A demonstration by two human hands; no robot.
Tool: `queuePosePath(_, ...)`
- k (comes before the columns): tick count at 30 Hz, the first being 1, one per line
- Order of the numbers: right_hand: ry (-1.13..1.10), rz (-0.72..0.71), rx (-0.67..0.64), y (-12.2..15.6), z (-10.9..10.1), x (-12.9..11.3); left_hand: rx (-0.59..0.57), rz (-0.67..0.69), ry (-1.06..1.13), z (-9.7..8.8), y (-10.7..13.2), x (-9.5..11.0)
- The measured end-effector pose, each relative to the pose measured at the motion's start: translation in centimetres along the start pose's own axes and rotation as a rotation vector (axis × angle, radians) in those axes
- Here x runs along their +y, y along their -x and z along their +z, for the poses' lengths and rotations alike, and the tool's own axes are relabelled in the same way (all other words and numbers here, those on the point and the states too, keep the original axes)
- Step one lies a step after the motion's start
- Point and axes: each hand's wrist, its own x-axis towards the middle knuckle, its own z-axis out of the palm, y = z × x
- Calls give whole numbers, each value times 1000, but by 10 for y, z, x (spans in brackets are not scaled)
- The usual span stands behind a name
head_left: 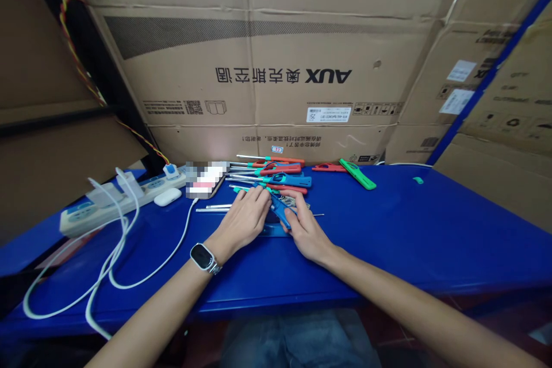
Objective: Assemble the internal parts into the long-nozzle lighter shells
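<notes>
A blue long-nosed lighter is in my hands, its handle pointing toward me. My right hand grips the handle between thumb and fingers. The fingers of my left hand are closed around its front end, which they hide. Just beyond lies a pile of lighters, among them a blue lighter and a red lighter, with metal tubes pointing left. Loose metal tubes lie left of my left hand. Some small metal parts show partly behind my right fingers.
A red lighter and a green lighter lie to the right on the blue table. On the left are a power strip with white cables, a white case and a phone. Cardboard stands behind.
</notes>
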Motion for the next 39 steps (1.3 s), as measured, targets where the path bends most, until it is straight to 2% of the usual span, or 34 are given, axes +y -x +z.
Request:
queuePosePath(6,-81,-13,62,-2,0,2,238,3,366,-2,1,-1)
queuePosePath(9,-48,-40,74,-2,-1,0,305,8,463,1,0,4)
queuePosePath(17,151,-84,67,0,3,0,378,-218,538,9,-2,14)
queuePosePath(23,251,-75,61,0,8,8,360,-309,518,7,-3,19)
queuePosePath(29,232,-73,58,-2,11,5,412,-297,455,9,-3,19)
queuePosePath(34,205,-88,71,-3,11,3,444,-259,493,7,-6,19)
queuePosePath(39,243,-136,69,-1,10,6,373,-207,614,2,-8,15)
